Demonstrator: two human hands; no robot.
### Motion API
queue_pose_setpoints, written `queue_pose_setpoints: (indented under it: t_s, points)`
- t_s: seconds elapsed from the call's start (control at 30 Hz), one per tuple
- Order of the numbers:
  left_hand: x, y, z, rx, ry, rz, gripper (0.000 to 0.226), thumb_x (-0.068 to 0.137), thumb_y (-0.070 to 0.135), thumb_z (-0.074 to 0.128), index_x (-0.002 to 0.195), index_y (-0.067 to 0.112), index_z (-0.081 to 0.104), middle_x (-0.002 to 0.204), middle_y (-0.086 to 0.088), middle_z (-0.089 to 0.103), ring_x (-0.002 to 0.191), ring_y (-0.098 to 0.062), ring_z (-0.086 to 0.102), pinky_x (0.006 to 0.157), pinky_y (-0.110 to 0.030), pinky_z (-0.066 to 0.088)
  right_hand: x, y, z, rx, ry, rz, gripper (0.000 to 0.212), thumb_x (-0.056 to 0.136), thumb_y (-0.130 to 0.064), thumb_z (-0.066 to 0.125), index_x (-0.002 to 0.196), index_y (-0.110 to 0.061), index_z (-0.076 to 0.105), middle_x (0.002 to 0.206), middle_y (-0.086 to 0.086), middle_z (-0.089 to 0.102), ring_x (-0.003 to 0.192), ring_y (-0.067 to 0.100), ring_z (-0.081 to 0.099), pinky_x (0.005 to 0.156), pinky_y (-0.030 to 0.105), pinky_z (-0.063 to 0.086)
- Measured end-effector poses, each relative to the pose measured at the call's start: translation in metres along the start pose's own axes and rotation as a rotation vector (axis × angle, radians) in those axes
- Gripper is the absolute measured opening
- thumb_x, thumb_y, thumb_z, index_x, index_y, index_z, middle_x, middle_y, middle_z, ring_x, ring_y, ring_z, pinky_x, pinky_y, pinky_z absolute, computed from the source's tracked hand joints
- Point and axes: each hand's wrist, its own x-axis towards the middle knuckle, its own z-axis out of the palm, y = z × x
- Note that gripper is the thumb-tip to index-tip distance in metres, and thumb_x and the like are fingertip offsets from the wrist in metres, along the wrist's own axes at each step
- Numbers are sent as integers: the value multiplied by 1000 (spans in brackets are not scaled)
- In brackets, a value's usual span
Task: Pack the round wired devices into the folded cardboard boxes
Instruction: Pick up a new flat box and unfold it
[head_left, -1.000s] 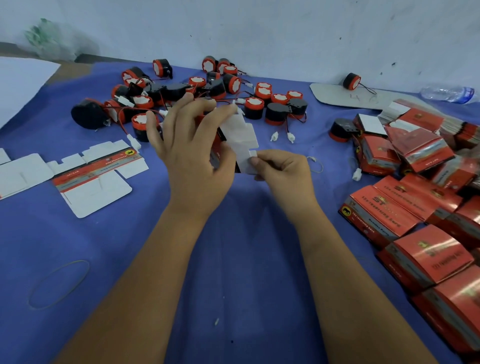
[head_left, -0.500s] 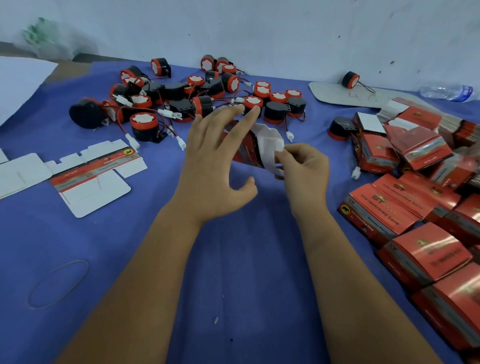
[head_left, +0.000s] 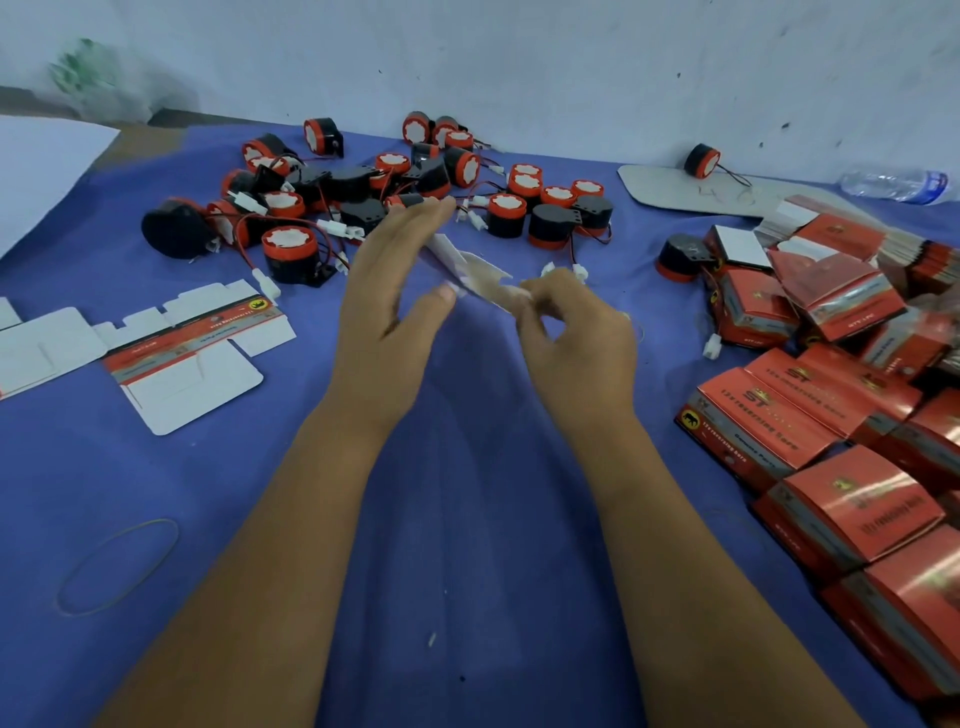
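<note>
Folding a light, bendy box (head_left: 480, 278), the right hand (head_left: 574, 332) pinches its flap while the left hand (head_left: 392, 306), fingers straight, steadies it.

My work surface is a table draped in blue cloth (head_left: 467, 519), set against a scuffed, pale wall (head_left: 519, 62); soft, even light falls across both.

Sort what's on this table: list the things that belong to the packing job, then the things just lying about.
Job:
- round wired devices
- box being folded, between left hand and right hand
- flat box blanks
- folded red boxes

Lying about:
- water bottle
- rubber band
- white sheet
</note>
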Motion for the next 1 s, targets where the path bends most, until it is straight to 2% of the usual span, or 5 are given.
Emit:
queue_pose_setpoints:
  t_s: [0.17,0.33,0.57,0.8,1.0]
  points:
    - [-5,-3,1,196,-271,76,81,77,28,63,148,35,24,146,25,29,139,1,25,112,-11,17,9,5,-5,295,145,394,28,86,-10,59,65,-19,42,59,-9,48,57,8,47,55,31,39]
    - [-3,-2,11,221,-177,57,69,85,35,70,142,39,31,132,28,41,123,5,37,106,-9,22,15,3,-13,716,175,537,24,87,-3,59,66,-12,52,62,-1,56,63,17,57,61,31,53]
    - [2,-1,7,-359,-74,-272,39,89,31,65,125,37,53,121,18,64,112,-4,61,86,-20,52,6,-11,7,884,-199,394,47,91,-26,60,134,-12,49,133,2,59,122,13,56,100,28,48]
    - [-1,-10,17,-515,20,-459,34,83,21,66,106,35,45,96,3,73,84,-15,70,66,-27,55,3,-12,17,903,-182,602,19,91,-10,56,108,-18,58,103,0,67,84,7,65,64,22,54]
    - [5,-5,22,-904,97,-658,44,106,47,27,120,28,64,123,3,69,113,-18,66,83,-31,56,4,-10,17,850,-203,670,22,87,-4,44,93,-24,50,86,-5,62,58,-3,60,46,14,45]
